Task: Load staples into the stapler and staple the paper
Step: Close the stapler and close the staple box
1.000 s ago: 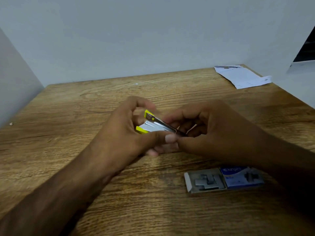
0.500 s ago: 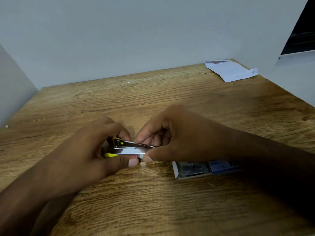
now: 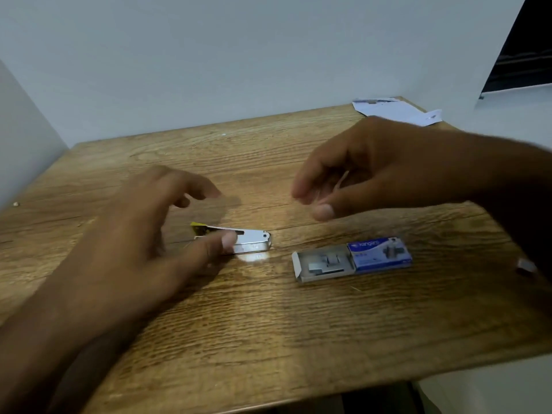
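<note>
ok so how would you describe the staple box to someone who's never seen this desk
On the wooden table, look right of centre, on the near side of the right hand. The staple box lies flat there, right of the silver stapler. It alone is blue, its grey tray slid out to the left with staple strips inside.

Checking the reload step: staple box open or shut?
Open. The staple box has its grey tray slid out, with staple strips showing inside.

Silver-yellow stapler (image 3: 249, 242), blue staple box (image 3: 379, 255)
</note>
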`<state>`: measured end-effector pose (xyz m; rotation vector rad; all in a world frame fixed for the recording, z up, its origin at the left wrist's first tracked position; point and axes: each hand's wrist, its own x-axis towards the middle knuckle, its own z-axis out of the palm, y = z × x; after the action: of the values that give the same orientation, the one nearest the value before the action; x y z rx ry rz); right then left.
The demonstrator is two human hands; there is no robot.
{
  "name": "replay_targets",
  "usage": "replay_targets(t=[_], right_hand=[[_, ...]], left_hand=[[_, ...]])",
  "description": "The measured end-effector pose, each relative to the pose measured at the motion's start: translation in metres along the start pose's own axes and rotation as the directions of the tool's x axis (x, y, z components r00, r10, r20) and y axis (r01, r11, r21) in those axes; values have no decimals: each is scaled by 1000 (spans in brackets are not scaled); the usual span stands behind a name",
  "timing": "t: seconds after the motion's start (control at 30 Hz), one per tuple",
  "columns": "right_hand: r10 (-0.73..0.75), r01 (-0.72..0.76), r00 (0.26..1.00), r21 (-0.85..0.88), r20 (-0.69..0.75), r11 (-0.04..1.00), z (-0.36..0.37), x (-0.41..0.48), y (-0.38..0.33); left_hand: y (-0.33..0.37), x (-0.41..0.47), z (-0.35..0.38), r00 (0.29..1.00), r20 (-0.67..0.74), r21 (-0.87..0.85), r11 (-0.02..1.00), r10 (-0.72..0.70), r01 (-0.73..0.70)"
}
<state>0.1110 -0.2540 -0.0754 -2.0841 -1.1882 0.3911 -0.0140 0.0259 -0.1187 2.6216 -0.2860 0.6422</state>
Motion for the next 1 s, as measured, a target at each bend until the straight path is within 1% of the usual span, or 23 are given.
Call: replay_targets(t=[0.03, 0.07, 0.1, 0.17, 0.23, 0.37, 0.5, 0.8, 0.9, 1.0], right_hand=[[-7, 8, 1000, -22, 20, 1000, -7, -9, 1], [-10, 12, 999, -38, 48, 999, -12, -18, 3], [-8, 12, 997, -53, 79, 999, -15, -26, 4], [11, 1, 991, -90, 132, 996, -14, -36, 5], [39, -18, 987, -134, 156, 991, -9, -43, 5], [74, -45, 985, -183, 154, 982, 0, -50, 9], [79, -53, 988, -193, 131, 980, 4, -51, 8], [76, -68, 996, -166, 44, 984, 12, -52, 2], [66, -62, 998, -153, 18, 986, 14, -54, 3], [70, -68, 997, -143, 12, 987, 15, -54, 3]], left_hand=[[10, -2, -2, 997, -78, -2, 1000, 24, -25], [22, -5, -3, 992, -110, -8, 998, 59, -61], [34, -8, -2, 990, -94, -17, 994, 103, -105], [53, -13, 3, 984, 19, -49, 983, 175, -174], [66, -17, 12, 974, 108, -60, 979, 199, -193], [76, -17, 23, 972, 167, -41, 986, 168, -163], [79, -18, 30, 971, 189, -58, 989, 147, -138], [75, -16, 39, 991, 130, -152, 988, 25, -5], [77, -12, 40, 990, 142, -187, 982, -4, 30], [79, -9, 41, 988, 155, -186, 981, -18, 47]])
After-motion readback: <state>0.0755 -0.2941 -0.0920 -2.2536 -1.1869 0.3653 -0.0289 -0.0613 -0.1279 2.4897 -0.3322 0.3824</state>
